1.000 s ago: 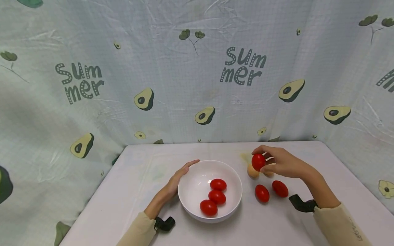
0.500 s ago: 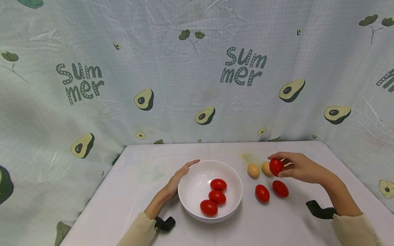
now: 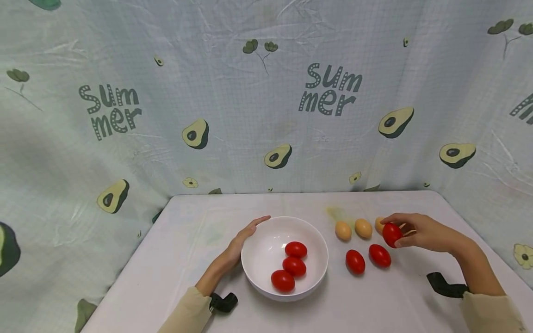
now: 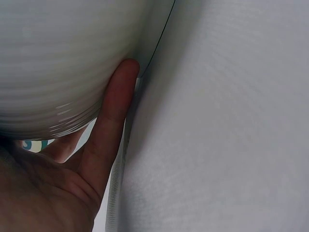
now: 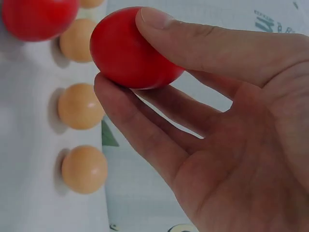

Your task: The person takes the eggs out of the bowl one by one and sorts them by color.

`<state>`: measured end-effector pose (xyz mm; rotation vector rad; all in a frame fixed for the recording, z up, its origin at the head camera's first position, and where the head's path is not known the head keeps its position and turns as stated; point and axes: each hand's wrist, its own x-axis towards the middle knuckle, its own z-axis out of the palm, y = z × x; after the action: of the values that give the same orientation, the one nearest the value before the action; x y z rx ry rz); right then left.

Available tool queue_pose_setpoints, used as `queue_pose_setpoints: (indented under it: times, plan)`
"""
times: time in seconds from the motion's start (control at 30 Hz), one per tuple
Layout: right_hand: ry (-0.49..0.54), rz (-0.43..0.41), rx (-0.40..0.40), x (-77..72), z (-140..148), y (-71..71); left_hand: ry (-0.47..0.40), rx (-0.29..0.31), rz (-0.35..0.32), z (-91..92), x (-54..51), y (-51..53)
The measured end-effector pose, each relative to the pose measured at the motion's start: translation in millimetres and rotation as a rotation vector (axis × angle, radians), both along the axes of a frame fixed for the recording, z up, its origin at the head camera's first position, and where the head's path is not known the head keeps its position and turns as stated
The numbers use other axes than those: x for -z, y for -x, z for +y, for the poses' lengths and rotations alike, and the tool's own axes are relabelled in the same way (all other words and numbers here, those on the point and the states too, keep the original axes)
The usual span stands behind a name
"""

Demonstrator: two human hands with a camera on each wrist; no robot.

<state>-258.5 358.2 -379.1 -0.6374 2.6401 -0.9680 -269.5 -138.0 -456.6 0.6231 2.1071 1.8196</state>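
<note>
A red egg [image 3: 392,235] is held near the right side of the tabletop, at the near side of a row of tan eggs [image 3: 363,228]; whether it touches the surface cannot be told. Two further red eggs [image 3: 355,262] lie tilted on the table, just left of it. Three red eggs [image 3: 294,267] sit in a wide white bowl [image 3: 284,298] near the middle, grouped toward its right side and near wall. The table [image 3: 187,240] is pale and smooth, with rounded far corners and a yellowish patch [image 3: 334,213] beyond the tan eggs. Behind it and along both sides hangs a pale, creased cloth [image 3: 233,92] printed with halved avocados, small flowers, leafy sprigs and the word "summer".

The right hand [image 3: 430,232] reaches in from the near right, palm turned inward; thumb and fingertips pinch the red egg from opposite sides, a gap showing between egg and palm. The left hand [image 3: 242,239] rests against the bowl's outer left wall, its fingers extended and spread along the curve, one reaching past the rim; it touches without grasping. Both forearms wear beige sleeves [image 3: 187,312] and black wrist mounts [image 3: 447,285].
</note>
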Motion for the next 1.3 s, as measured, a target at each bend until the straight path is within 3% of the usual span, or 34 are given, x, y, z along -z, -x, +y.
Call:
queue_pose_setpoints:
  times: [0.37,0.77,1.03,1.3]
  plan:
    - [-0.011,-0.129,0.062,14.0,19.0,6.0,-0.013,-0.001,-0.012,-0.4,0.4,1.1]
    - [-0.123,-0.208,0.101,20.8,25.5,8.8,-0.019,0.014,-0.017,0.0,0.7,2.6]
    - [-0.072,-0.287,0.098,23.8,24.8,10.6,-0.011,0.0,0.002,-1.0,0.5,2.4]
    - [-0.083,-0.304,0.096,23.2,25.6,9.5,-0.013,0.007,0.0,0.4,-0.1,2.1]
